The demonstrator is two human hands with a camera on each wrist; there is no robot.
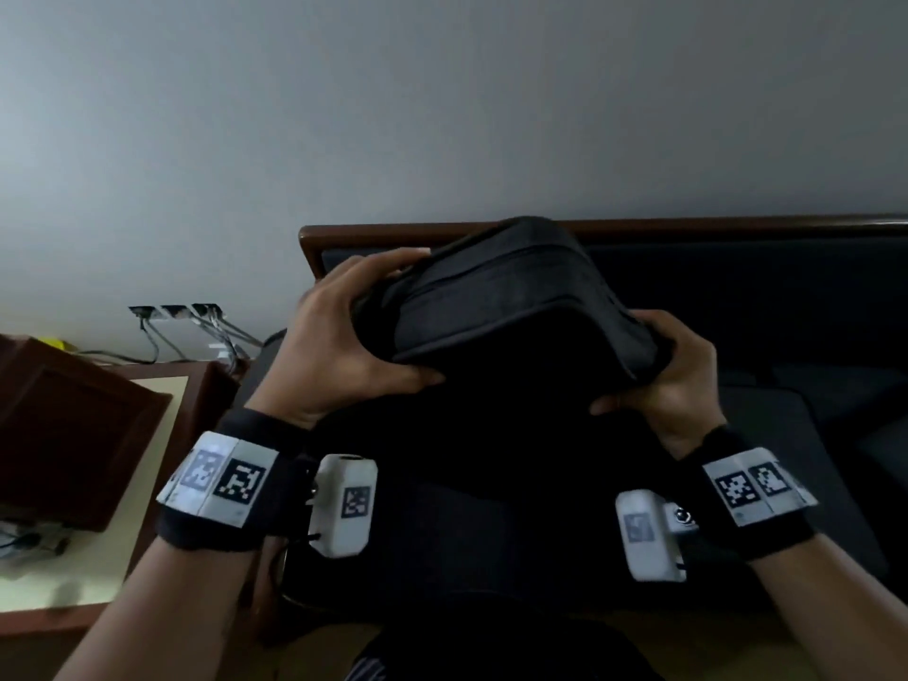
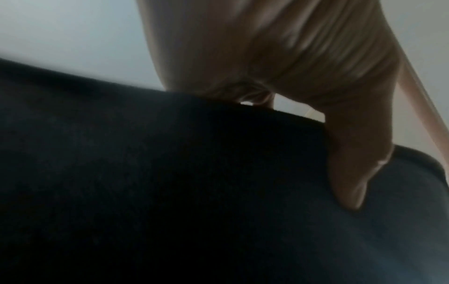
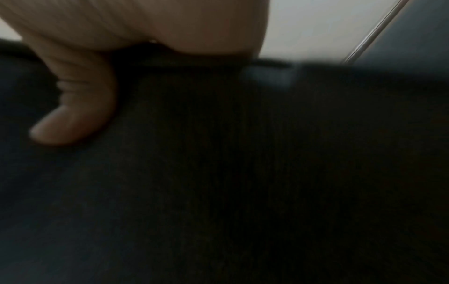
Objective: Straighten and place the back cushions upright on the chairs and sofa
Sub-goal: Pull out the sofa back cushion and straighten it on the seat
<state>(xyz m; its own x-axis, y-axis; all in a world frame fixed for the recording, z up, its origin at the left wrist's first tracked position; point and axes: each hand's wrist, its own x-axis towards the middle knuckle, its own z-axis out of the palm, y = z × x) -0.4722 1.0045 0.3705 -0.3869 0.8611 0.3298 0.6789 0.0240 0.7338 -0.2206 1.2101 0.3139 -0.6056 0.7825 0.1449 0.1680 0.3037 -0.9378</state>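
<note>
A dark back cushion (image 1: pixel 511 307) is held up in front of the sofa (image 1: pixel 766 292), its top edge with a seam facing me. My left hand (image 1: pixel 354 331) grips its left corner, thumb on the near face, fingers over the top. My right hand (image 1: pixel 663 380) grips the right corner the same way. In the left wrist view the cushion (image 2: pixel 170 182) fills the frame under my left hand (image 2: pixel 316 107), the thumb pressed into the fabric. The right wrist view shows the cushion (image 3: pixel 243 173) and my right hand (image 3: pixel 97 76), thumb on the dark cloth.
The sofa has a brown wooden back rail (image 1: pixel 737 223) against a grey wall. A dark seat cushion (image 1: pixel 786 435) lies at the right. A side table (image 1: pixel 98 484) with a brown box (image 1: pixel 64 425) stands at the left, with wall sockets and cables (image 1: pixel 191 321) behind it.
</note>
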